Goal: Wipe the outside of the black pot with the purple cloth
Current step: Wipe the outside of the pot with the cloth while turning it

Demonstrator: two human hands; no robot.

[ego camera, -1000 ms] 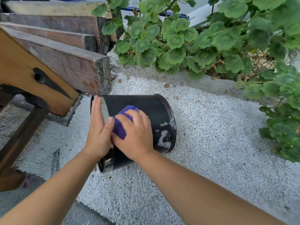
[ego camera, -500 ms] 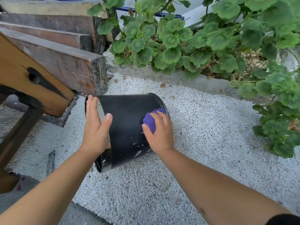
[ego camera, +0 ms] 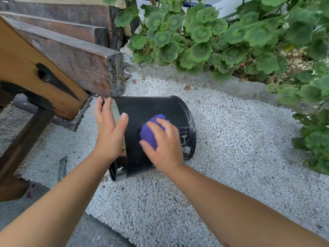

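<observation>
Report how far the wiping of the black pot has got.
Partly done, by the look of it. The black pot lies on its side on the white gravel, and the upper wall facing the camera looks clean and matte. In hand: the left hand steadies the rim end while the right hand presses the purple cloth on the wall. Left: white smears near the base, and the underside, which is hidden.

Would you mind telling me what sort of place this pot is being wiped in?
Most likely an outdoor garden or yard: white gravel covers the ground, leafy green plants grow along a bed, and weathered wooden beams sit beside the black pot.
</observation>
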